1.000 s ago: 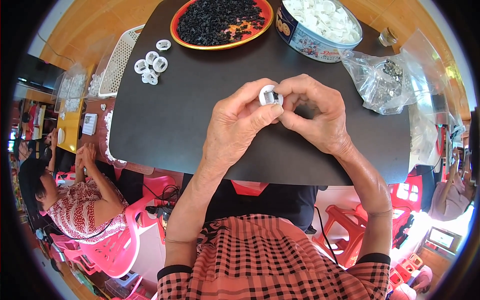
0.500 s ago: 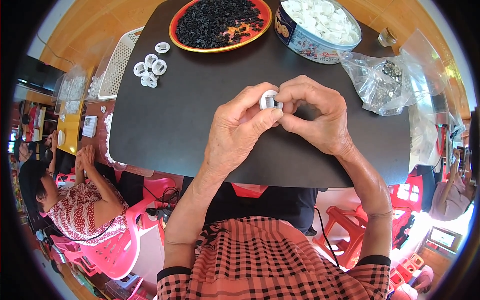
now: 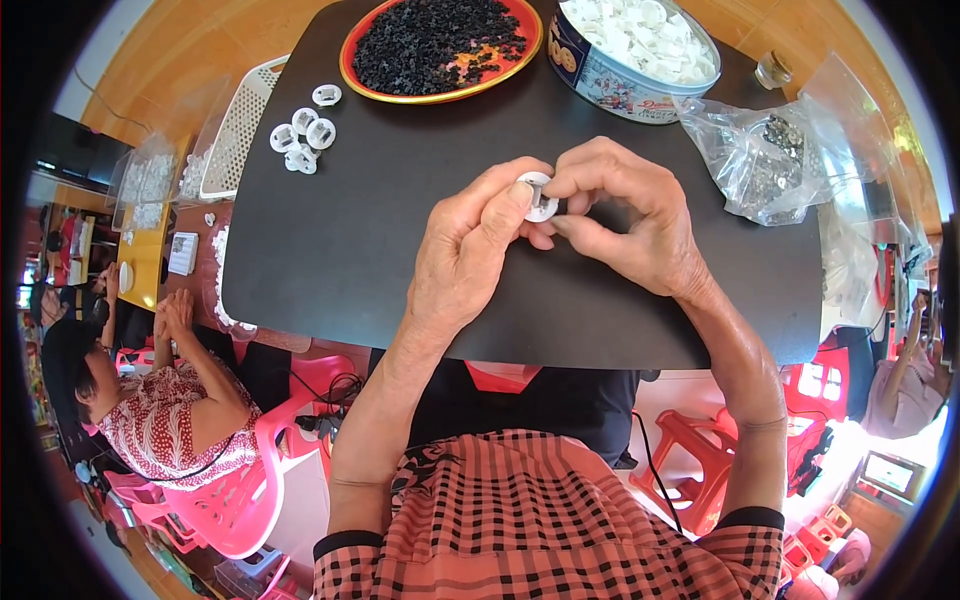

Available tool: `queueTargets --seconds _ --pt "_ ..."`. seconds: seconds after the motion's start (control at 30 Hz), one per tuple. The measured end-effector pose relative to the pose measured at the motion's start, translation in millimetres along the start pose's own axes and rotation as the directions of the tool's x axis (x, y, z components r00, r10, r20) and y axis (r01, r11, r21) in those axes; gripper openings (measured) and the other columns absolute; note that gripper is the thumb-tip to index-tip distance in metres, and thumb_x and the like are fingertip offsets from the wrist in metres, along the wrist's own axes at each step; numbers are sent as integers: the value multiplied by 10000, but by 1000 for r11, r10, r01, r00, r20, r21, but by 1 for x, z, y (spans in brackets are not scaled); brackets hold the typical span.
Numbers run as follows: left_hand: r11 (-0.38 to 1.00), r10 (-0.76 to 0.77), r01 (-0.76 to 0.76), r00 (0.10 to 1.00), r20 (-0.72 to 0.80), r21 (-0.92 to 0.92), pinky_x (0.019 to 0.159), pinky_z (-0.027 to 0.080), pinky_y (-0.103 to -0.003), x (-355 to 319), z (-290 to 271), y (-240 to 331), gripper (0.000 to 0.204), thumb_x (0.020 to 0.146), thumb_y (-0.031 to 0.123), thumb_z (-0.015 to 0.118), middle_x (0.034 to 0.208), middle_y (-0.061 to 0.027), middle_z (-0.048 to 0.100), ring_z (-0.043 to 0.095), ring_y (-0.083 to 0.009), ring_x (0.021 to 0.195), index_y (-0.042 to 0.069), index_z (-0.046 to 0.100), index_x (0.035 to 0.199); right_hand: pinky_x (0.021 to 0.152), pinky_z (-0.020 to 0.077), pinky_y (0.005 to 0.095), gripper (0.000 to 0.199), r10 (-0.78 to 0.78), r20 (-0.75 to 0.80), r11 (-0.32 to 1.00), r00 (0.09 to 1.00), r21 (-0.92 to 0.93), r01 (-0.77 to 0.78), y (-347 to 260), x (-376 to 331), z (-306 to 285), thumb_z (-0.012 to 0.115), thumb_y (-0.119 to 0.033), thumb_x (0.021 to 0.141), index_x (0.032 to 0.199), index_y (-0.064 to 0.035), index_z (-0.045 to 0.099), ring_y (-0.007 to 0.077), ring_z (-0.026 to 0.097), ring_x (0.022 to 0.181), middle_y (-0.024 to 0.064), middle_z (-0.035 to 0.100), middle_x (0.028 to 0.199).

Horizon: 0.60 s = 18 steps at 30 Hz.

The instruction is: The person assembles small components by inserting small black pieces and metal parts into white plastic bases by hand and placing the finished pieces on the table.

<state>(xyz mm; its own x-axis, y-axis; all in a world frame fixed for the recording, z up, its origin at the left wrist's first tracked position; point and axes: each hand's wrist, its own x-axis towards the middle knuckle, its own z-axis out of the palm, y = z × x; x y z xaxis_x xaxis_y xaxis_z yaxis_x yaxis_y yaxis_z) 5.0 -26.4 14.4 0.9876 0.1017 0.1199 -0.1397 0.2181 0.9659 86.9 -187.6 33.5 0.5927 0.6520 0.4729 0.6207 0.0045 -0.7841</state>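
Both of my hands meet over the middle of a black board (image 3: 380, 250). My left hand (image 3: 470, 250) pinches a small white plastic ring (image 3: 540, 197) between thumb and fingers. My right hand (image 3: 630, 225) grips the same ring from the right side, fingertips pressed on it. A few more white rings (image 3: 302, 135) lie together at the board's far left corner.
At the far edge stand a red tray of small black parts (image 3: 440, 45) and a round tin of white parts (image 3: 635, 50). A clear bag of metal bits (image 3: 770, 165) lies at the right. A white basket (image 3: 235, 130) sits left. Another person (image 3: 150, 400) sits at lower left.
My two hands have shifted slightly and my fingers have turned the white ring between them. Nothing else on the board has moved.
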Motion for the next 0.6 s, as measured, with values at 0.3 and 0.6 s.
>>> queueTargets --seconds 0.3,0.6 --pt "991 62 -59 998 -26 116 674 484 -249 0 4 4 245 977 211 509 832 -50 595 567 -100 748 -11 561 1068 600 531 250 171 15 -34 1000 999 2 -15 1 -3 3 648 53 760 920 -4 634 120 648 661 72 648 818" --pt "987 42 -43 999 6 153 681 487 -247 0 4 5 206 977 196 508 835 -43 580 561 -96 766 5 545 1044 605 537 251 94 113 -57 993 992 25 -112 -4 -3 4 642 30 788 874 2 619 115 654 654 59 651 751"
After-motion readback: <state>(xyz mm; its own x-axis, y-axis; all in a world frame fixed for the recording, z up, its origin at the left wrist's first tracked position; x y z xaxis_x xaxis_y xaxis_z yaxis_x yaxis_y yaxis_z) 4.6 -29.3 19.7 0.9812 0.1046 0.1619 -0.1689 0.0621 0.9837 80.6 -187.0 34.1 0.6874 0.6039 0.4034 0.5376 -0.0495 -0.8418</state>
